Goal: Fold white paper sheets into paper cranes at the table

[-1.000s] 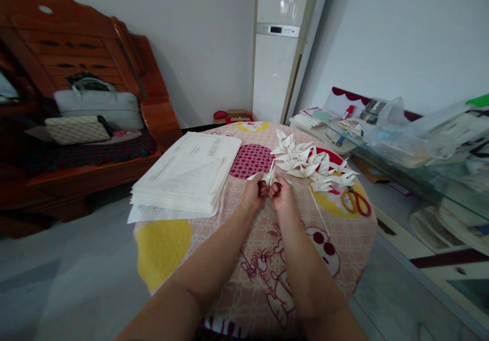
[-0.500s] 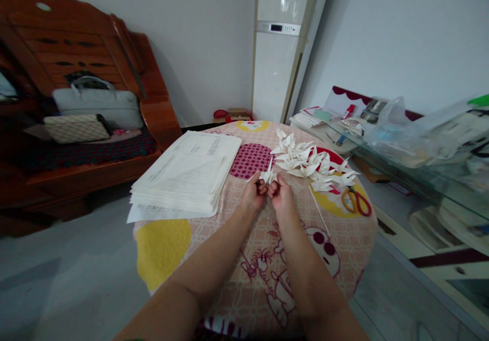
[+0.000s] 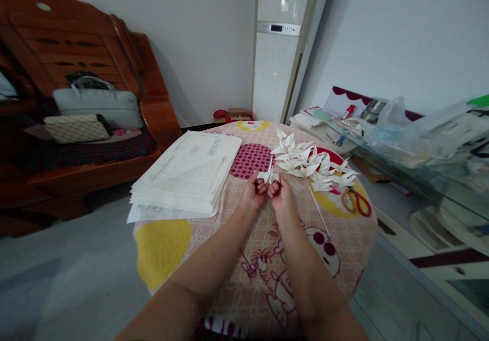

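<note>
Between my two hands, above the round table, is a white folded paper flower (image 3: pixel 268 176) with pointed petals and a thin spike standing up. My left hand (image 3: pixel 253 192) pinches its left side with curled fingers. On the opposite side, my right hand (image 3: pixel 280 191) grips it the same way, its knuckles close to the left ones. Just beyond and to the right lies a cluster of similar white paper flowers (image 3: pixel 301 159). A thin white stick (image 3: pixel 319 210) extends from that cluster toward me.
A thick stack of printed paper (image 3: pixel 187 173) lies on the patterned tablecloth (image 3: pixel 225 249) at left. Scissors (image 3: pixel 356 201) with orange and red handles rest near the right edge. A glass shelf (image 3: pixel 405 170) with plastic bags stands at right, a wooden bench (image 3: pixel 87 165) at left.
The fingers of both hands have shifted slightly on the paper flower, and its left petal shows more fully now. The arms and everything on the table stay in place.
</note>
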Tool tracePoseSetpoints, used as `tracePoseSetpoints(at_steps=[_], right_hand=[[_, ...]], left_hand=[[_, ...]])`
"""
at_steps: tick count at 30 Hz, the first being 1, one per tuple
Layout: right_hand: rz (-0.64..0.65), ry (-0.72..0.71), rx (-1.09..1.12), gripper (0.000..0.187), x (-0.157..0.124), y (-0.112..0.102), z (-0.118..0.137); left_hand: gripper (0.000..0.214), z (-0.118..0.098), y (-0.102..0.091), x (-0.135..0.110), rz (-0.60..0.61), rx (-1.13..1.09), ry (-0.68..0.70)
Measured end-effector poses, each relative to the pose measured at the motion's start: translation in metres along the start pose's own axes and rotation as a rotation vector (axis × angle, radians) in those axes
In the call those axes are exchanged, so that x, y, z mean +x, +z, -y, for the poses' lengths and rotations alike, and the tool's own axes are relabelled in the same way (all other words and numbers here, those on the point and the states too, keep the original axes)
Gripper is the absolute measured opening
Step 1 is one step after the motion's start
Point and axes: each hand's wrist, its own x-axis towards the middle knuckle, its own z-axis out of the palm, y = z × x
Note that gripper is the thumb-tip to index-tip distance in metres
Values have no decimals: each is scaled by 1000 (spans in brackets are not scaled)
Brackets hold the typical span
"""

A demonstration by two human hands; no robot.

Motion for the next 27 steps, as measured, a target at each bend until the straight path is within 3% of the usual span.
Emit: tracePoseSetpoints(at_steps=[21,27], right_hand=[[-20,-80,71,46,1,-6,1],[-42,-109,-15,49,1,-7,2]], left_hand=[[45,-3,3,-3,-31,-78,47],[46,-4,1,-2,-16,-74,57]])
